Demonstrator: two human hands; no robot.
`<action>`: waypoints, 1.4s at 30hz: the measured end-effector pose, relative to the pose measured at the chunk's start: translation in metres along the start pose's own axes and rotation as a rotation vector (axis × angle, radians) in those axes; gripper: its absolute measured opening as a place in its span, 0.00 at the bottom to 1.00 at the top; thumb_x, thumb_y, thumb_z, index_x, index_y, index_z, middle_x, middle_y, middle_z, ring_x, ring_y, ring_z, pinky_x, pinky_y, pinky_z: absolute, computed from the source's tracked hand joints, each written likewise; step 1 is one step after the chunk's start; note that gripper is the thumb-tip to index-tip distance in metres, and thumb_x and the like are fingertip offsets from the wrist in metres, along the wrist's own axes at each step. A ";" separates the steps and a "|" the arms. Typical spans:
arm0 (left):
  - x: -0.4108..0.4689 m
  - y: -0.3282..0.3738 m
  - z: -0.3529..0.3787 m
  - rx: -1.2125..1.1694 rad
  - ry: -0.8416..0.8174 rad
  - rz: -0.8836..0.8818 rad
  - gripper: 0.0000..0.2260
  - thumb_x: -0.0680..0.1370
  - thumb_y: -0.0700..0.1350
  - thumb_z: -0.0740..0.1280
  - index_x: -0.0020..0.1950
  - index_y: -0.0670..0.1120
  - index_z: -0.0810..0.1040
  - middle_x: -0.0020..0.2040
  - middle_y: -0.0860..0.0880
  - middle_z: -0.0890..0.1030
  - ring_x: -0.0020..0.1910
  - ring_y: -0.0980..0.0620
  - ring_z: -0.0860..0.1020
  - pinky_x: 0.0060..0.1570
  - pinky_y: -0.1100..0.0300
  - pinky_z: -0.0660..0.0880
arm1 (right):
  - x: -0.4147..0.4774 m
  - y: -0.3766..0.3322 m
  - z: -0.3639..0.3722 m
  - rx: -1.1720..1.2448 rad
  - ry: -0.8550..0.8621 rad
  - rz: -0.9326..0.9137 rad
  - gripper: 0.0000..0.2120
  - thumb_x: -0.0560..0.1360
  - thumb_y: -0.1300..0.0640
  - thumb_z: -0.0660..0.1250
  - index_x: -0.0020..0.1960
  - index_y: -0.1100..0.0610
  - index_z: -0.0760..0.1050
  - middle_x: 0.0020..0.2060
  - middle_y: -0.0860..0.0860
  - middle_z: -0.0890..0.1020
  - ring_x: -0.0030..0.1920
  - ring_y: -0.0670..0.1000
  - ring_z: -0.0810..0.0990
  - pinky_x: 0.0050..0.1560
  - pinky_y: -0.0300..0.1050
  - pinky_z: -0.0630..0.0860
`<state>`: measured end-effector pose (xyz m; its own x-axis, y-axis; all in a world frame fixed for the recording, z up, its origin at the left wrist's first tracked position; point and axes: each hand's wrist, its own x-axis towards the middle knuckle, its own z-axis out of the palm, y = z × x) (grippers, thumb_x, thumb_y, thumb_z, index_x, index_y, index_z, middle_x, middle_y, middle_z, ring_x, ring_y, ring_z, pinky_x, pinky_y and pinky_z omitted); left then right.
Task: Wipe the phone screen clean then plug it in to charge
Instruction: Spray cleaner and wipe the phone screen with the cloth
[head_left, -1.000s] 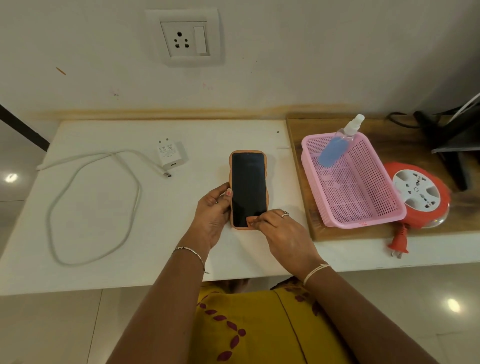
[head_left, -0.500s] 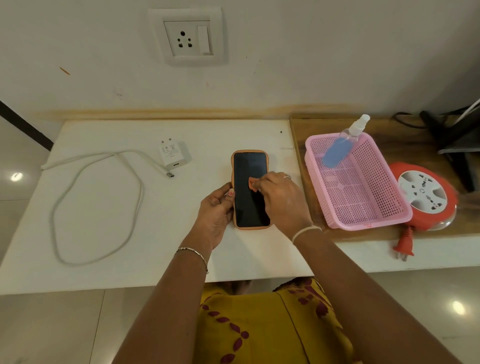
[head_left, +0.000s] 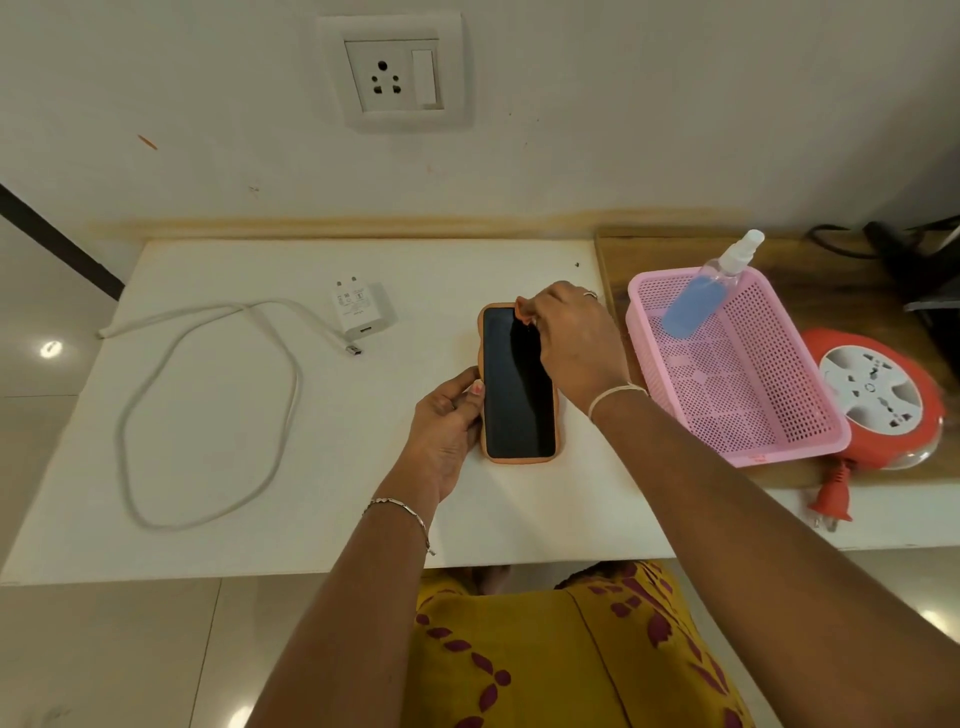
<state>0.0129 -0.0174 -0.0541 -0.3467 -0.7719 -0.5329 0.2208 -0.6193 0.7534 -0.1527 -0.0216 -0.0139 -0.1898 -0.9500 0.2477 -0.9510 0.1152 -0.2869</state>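
A phone in an orange case lies face up on the white table, its screen dark. My left hand grips its left edge near the lower half. My right hand is at the phone's top right corner, fingers pinched on a small orange cloth pressed to the screen. A white charger adapter lies to the left of the phone. Beside it sits the plug end of a white cable, which loops over the table's left side. A wall socket is above.
A pink mesh basket on a wooden board to the right holds a blue spray bottle. A red extension reel with a red plug lies right of the basket. Dark cables and equipment stand at the far right.
My right hand has slid the cloth up the screen, from the phone's bottom edge through the middle to the top corner. My left hand has kept its hold on the phone.
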 end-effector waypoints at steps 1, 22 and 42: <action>0.000 0.000 0.000 0.000 -0.004 0.003 0.14 0.79 0.39 0.63 0.65 0.42 0.75 0.56 0.48 0.83 0.55 0.51 0.82 0.54 0.57 0.79 | -0.001 -0.002 0.000 0.016 0.011 0.010 0.13 0.73 0.68 0.68 0.55 0.60 0.79 0.50 0.55 0.79 0.49 0.55 0.77 0.51 0.46 0.75; 0.001 -0.003 -0.001 -0.014 -0.002 -0.001 0.16 0.79 0.38 0.64 0.66 0.40 0.74 0.58 0.39 0.81 0.59 0.43 0.79 0.62 0.49 0.74 | -0.020 -0.028 0.013 0.066 -0.102 -0.154 0.15 0.73 0.67 0.65 0.57 0.56 0.78 0.51 0.52 0.78 0.51 0.54 0.75 0.46 0.48 0.76; -0.004 0.000 0.001 0.100 0.022 0.056 0.14 0.79 0.41 0.63 0.64 0.42 0.76 0.58 0.44 0.82 0.56 0.46 0.81 0.57 0.52 0.78 | -0.125 -0.028 0.018 0.055 -0.149 -0.342 0.22 0.63 0.66 0.77 0.57 0.58 0.80 0.47 0.52 0.82 0.46 0.53 0.80 0.44 0.43 0.80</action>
<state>0.0129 -0.0140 -0.0518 -0.3163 -0.8086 -0.4961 0.1469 -0.5584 0.8164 -0.0982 0.0887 -0.0536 0.1783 -0.9631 0.2014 -0.9379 -0.2283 -0.2613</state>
